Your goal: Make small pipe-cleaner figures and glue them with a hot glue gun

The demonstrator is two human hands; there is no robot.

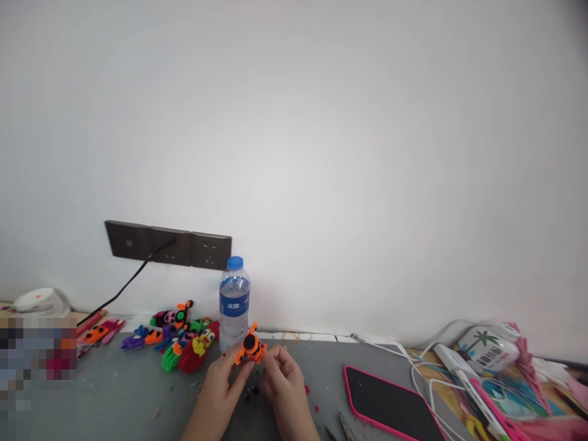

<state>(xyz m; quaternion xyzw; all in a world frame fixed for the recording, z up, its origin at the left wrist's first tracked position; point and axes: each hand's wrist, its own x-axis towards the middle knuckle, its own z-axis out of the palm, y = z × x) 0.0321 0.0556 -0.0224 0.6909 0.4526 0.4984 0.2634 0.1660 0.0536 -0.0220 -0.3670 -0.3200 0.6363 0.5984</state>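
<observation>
An orange and black fuzzy figure [252,346], apparently made of pipe cleaners, is held up just above the grey mat [138,392]. My left hand [225,376] is closed on its lower left side, thumb and fingers pinching it. On the other side, my right hand [282,380] has its thumb and forefinger pressed together at the figure's right edge; its other fingers are curled. The figure's lower part is hidden by the fingers. Small black pieces [250,394] and pink scraps [316,408] lie on the mat by my hands.
A water bottle [234,306] stands behind my left hand. Several colourful fuzzy figures [193,349] lie to its left. A pink-cased phone [390,401] and a metal tool's tips [345,425] are at right, near white cables [416,373]. Wall sockets [169,245] hold a black plug.
</observation>
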